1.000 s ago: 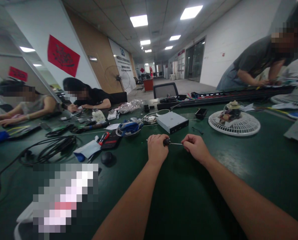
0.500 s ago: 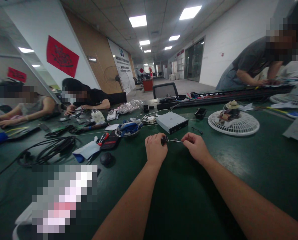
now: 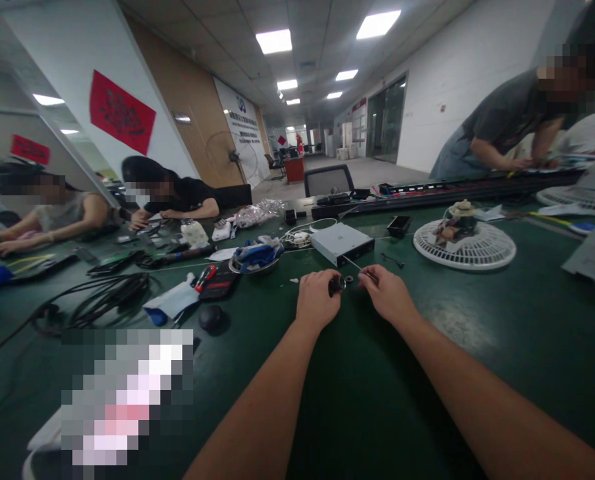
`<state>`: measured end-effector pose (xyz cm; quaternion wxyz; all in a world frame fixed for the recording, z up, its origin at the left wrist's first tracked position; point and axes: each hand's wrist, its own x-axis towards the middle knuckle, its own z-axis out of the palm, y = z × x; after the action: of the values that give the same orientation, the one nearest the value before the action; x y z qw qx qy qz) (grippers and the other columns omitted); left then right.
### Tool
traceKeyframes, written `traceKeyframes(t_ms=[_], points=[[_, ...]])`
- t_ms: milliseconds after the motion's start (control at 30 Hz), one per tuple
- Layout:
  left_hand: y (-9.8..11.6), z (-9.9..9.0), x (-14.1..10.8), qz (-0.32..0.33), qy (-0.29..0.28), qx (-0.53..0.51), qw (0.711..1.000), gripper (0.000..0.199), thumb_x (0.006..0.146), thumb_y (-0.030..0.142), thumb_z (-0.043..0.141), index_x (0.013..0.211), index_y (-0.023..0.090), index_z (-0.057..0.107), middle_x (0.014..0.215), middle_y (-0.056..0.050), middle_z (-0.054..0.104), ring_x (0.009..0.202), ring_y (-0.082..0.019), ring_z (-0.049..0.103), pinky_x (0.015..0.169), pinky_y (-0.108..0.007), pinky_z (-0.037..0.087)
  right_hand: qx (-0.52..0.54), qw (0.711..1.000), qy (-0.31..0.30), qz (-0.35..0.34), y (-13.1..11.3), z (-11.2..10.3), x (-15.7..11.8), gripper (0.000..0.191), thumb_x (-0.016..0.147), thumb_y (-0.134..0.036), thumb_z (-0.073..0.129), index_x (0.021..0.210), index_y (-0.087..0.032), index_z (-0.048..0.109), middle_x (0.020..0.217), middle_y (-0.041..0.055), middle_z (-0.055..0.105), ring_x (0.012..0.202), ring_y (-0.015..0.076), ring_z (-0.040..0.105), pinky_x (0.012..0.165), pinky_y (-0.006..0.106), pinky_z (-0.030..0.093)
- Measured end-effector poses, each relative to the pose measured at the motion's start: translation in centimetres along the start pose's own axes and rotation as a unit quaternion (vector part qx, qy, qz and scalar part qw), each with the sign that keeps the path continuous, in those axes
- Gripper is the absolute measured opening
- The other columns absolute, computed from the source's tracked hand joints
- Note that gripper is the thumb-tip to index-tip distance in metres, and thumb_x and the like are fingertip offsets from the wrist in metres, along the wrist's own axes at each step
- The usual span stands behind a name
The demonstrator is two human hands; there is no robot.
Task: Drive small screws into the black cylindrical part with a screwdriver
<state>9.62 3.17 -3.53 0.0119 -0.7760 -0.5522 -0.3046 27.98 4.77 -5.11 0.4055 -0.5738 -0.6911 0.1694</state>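
My right hand (image 3: 388, 293) had lifted the thin steel rod (image 3: 361, 269) out of its level line between my hands; the rod now sloped up and away, its far tip pointing toward the grey metal drive enclosure (image 3: 341, 243). I held the rod in a narrow pinch between thumb and fingers; my left hand (image 3: 318, 300) was closed around the small black knob (image 3: 336, 286), which sat partly hidden behind my fingers. Both held items were just above the dark green work mat (image 3: 427, 373), directly in front of me and between my hands. I could not tell whether the rod still touched the knob; a small dark ring (image 3: 349, 279) lay just beside the knob, its contact with the mat being unclear at this resolution. The rod was slender, straight and bright; the knob was black, rounded and glossy. Further along the mat stood a white plastic fan guard (image 3: 482, 253), its ribs radiating around a pile of parts; to my left were a shallow metal dish (image 3: 254, 270) holding blue material, a red-handled screwdriver (image 3: 204, 277) and a coiled black cable (image 3: 102, 300).
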Motion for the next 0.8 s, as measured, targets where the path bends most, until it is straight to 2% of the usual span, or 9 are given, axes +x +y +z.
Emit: traceKeyframes(t_ms=[133, 233, 300, 467, 567, 700, 800], points=[[0.45, -0.24, -0.11, 0.051, -0.042, -0.012, 0.998, 0.027, 0.080, 0.016, 0.063, 0.105, 0.026, 0.062, 0.103, -0.002, 0.070, 0.102, -0.023, 0.061, 0.096, -0.039, 0.041, -0.006, 0.999, -0.018, -0.034, -0.34, 0.13, -0.14, 0.019, 0.099, -0.038, 0.045, 0.095, -0.023, 0.057, 0.094, 0.0078, 0.074, 0.085, 0.0238, 0.069, 0.072, 0.032, 0.046], [0.54, -0.30, -0.14, 0.052, -0.061, -0.013, 0.997, 0.029, 0.081, 0.014, 0.060, 0.107, 0.025, 0.061, 0.106, -0.003, 0.069, 0.103, -0.023, 0.061, 0.098, -0.039, 0.041, 0.009, 0.995, -0.030, -0.092, -0.53, 0.34, -0.26, 0.015, 0.101, -0.033, 0.041, 0.094, -0.024, 0.050, 0.109, 0.0111, 0.072, 0.102, 0.0245, 0.068, 0.081, 0.033, 0.046], [0.51, -0.30, -0.13, 0.052, -0.074, -0.014, 0.996, 0.031, 0.080, 0.012, 0.058, 0.108, 0.025, 0.060, 0.107, -0.004, 0.069, 0.105, -0.023, 0.061, 0.100, -0.039, 0.041, 0.001, 0.993, -0.044, -0.109, -0.67, 0.41, -0.35, 0.010, 0.100, -0.028, 0.043, 0.092, -0.024, 0.047, 0.114, 0.0118, 0.070, 0.105, 0.0247, 0.067, 0.083, 0.033, 0.046], [0.45, -0.28, -0.12, 0.052, -0.086, -0.020, 0.995, 0.029, 0.080, 0.011, 0.056, 0.106, 0.025, 0.059, 0.104, -0.003, 0.069, 0.103, -0.022, 0.062, 0.101, -0.039, 0.041, -0.046, 0.991, -0.067, -0.102, -0.71, 0.50, -0.46, 0.007, 0.093, -0.022, 0.050, 0.089, -0.024, 0.045, 0.101, 0.0103, 0.072, 0.092, 0.0249, 0.068, 0.075, 0.033, 0.044], [0.46, -0.29, -0.15, 0.052, -0.088, -0.023, 0.994, 0.028, 0.080, 0.011, 0.057, 0.105, 0.025, 0.059, 0.103, -0.003, 0.069, 0.101, -0.022, 0.062, 0.099, -0.039, 0.042, -0.032, 0.995, -0.057, -0.072, -0.32, 0.67, -0.34, 0.017, 0.086, -0.017, 0.057, 0.089, -0.025, 0.043, 0.098, 0.0076, 0.072, 0.087, 0.0233, 0.068, 0.071, 0.031, 0.043], [0.46, -0.28, -0.14, 0.055, -0.081, -0.025, 0.995, 0.027, 0.081, 0.013, 0.058, 0.106, 0.025, 0.059, 0.103, -0.003, 0.068, 0.100, -0.022, 0.062, 0.098, -0.039, 0.043, -0.031, 0.998, -0.035, -0.047, -0.06, 0.76, -0.16, 0.028, 0.078, -0.021, 0.070, 0.086, -0.025, 0.043, 0.092, 0.0041, 0.070, 0.084, 0.0233, 0.066, 0.068, 0.031, 0.043], [0.47, -0.26, -0.06, 0.044, -0.073, -0.017, 0.996, 0.026, 0.082, 0.015, 0.060, 0.106, 0.024, 0.059, 0.103, -0.003, 0.069, 0.100, -0.023, 0.061, 0.097, -0.039, 0.043, -0.025, 0.999, -0.027, -0.040, -0.30, 0.62, -0.21, 0.031, 0.075, -0.018, 0.071, 0.086, -0.025, 0.043, 0.086, 0.0020, 0.070, 0.079, 0.0223, 0.066, 0.067, 0.031, 0.043]])
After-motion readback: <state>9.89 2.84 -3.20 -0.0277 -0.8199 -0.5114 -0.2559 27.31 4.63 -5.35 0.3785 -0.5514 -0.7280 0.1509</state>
